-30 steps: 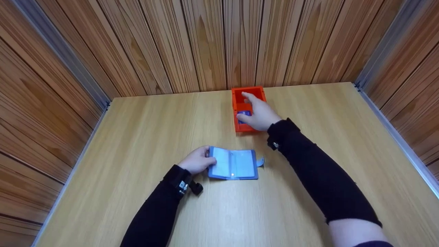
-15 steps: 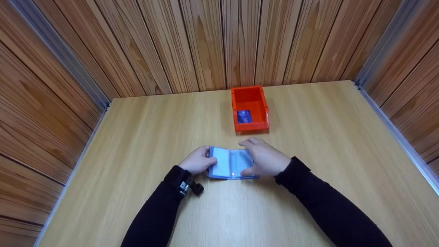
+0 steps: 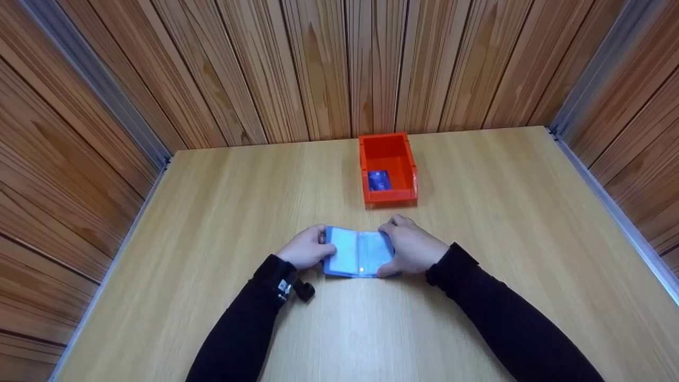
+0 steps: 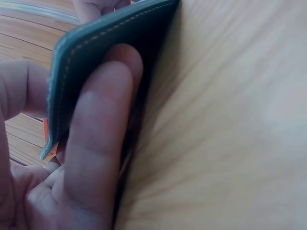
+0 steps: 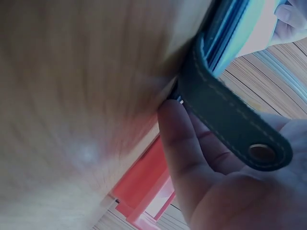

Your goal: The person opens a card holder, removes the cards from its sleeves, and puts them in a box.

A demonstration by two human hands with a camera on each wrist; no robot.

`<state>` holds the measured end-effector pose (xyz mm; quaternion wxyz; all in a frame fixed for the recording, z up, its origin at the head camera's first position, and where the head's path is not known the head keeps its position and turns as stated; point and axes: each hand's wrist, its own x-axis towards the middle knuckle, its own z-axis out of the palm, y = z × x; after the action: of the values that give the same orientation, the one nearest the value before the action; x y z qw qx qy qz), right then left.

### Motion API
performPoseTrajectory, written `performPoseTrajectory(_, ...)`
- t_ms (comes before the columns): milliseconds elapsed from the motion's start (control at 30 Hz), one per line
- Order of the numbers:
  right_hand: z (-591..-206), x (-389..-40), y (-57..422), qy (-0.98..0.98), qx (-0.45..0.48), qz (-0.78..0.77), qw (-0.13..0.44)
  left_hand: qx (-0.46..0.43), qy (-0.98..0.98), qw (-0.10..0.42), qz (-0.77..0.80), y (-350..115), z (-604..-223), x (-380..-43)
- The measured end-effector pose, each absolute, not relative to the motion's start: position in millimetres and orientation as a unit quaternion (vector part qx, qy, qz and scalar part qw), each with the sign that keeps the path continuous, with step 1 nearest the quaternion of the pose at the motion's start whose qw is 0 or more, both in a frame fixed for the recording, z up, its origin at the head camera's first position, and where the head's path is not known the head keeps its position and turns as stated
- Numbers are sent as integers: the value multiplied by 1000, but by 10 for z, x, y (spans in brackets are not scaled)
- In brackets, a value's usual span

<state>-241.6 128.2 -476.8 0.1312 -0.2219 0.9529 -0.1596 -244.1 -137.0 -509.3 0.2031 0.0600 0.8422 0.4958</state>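
Note:
An open blue card holder [image 3: 344, 253] with clear sleeves lies on the table, its pages facing up. My left hand [image 3: 303, 249] grips its left cover, thumb on the inner page. In the left wrist view, fingers [image 4: 98, 124] reach under the stitched cover [image 4: 79, 69]. My right hand [image 3: 418, 248] spans the right cover, thumb at the near edge and fingers at the far edge, and holds it there. A strap [image 5: 216, 103] with a metal snap [image 5: 262, 152] sticks out over the right palm in the right wrist view.
Beyond the card holder stands a red-orange plastic bin [image 3: 390, 200] with a dark blue printed card [image 3: 380, 181] inside near its front left. Wood-panelled walls [image 3: 318, 69] close off the back and both sides of the table [image 3: 254, 196].
The right hand has come back from over the bin to the card holder's right cover and closed in on its edges. The left hand keeps its grip in place.

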Motion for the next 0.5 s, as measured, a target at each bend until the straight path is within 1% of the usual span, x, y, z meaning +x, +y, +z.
performPoseTrajectory(500,-4772,-2430,1299,947,-227,-198,113,59,825,213,520,-1362,-5111,-2436)
